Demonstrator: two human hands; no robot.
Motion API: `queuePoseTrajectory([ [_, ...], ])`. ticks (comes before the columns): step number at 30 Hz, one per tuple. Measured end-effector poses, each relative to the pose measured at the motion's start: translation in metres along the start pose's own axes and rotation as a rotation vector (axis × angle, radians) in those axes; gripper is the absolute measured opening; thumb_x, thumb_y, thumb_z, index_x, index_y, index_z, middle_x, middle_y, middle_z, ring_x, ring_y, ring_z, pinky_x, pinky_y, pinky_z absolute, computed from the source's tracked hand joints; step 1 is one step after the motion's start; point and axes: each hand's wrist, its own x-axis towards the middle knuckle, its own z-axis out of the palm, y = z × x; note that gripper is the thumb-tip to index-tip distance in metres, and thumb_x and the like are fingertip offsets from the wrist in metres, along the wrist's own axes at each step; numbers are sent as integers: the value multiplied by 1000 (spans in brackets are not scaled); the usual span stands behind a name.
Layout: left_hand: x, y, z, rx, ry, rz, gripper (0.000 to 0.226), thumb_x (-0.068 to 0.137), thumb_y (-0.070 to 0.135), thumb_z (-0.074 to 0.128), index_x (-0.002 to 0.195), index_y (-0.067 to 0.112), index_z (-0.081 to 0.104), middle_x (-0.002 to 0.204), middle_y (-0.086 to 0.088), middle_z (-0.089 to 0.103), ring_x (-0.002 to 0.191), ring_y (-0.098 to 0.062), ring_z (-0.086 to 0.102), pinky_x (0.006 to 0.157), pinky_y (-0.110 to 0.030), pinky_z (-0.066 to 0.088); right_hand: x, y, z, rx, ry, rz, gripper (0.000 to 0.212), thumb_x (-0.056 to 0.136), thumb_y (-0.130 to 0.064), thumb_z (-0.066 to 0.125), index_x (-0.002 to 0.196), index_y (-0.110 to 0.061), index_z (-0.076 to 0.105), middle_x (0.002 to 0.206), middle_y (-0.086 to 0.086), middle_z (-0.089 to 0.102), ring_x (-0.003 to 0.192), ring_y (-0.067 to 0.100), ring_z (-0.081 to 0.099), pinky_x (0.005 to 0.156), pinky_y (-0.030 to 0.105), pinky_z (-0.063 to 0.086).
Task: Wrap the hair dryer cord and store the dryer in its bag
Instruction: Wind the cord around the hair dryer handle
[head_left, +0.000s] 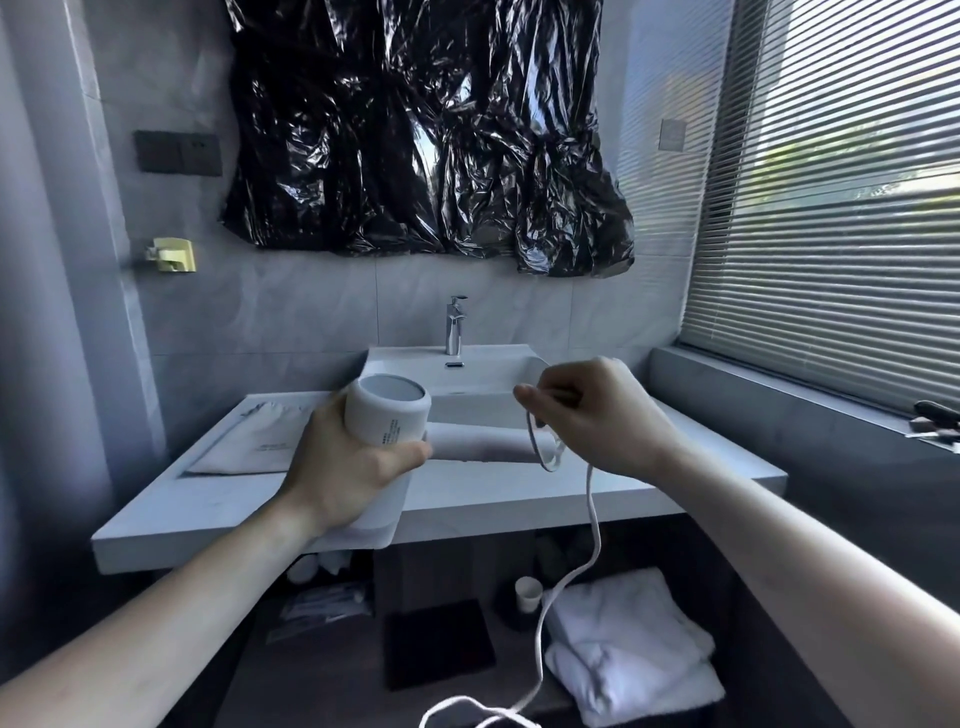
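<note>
- Nearest the viewer, the thin white power cord (592, 525) is seen hanging slack from the right hand (597, 415), dropping below the pale stone vanity counter (467, 499) and trailing out of view at the bottom edge; most of its length is judged to be unwound.
- In front of the counter, the white cylindrical plastic hair dryer (387, 415) is gripped by the left hand (348, 467), fingers closed around the body where it meets the handle, the round end pointing up and away.
- Just right of the dryer, a short loop of cord is pinched by the right hand between thumb and forefinger, the other fingers curled in, the wrist raised above the counter edge.
- The wrapping is judged to be at its start: only one loop is formed, and no turns are seen on the handle.
- Farther back, on the counter's left part, the flat off-white cloth drawstring bag (249, 441) lies well apart from the dryer; storing is left undone.
</note>
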Motion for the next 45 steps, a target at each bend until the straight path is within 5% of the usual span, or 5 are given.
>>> queuePoseTrajectory([
  [15,-7,6,-29,-348,-300,-136,42,48,34,86,79,8,73,75,-11,69,68,-22,68,56,-32,55,23,38,-5,203,-86,132,43,91,-39,81,61,-12,67,46,-12,39,42,3,32,44,12,29],
  [21,-8,5,-23,-569,-360,-290,39,58,32,78,88,7,74,82,-17,67,69,-27,64,63,-35,52,24,31,24,538,-93,103,72,98,-49,68,70,15,54,62,17,38,62,20,35,58,31,25],
  [27,0,17,-14,-721,-232,-315,25,57,32,77,75,15,79,76,-12,70,65,-24,64,64,-35,50,24,23,53,692,51,299,51,103,-11,51,55,-24,63,45,-14,45,47,9,34,49,25,24],
  [32,14,24,-17,-739,-122,-311,43,56,34,77,92,12,72,78,-9,69,64,-22,65,64,-32,51,12,20,67,780,-16,381,61,109,-50,45,62,-15,62,50,-4,35,43,10,26,46,27,19],
  [45,61,14,-52,-384,359,-206,47,50,31,85,93,14,74,84,-7,71,70,-27,66,66,-40,54,-35,18,61,182,-257,198,53,110,-46,45,76,-14,69,57,-5,38,51,11,34,52,26,30],
])
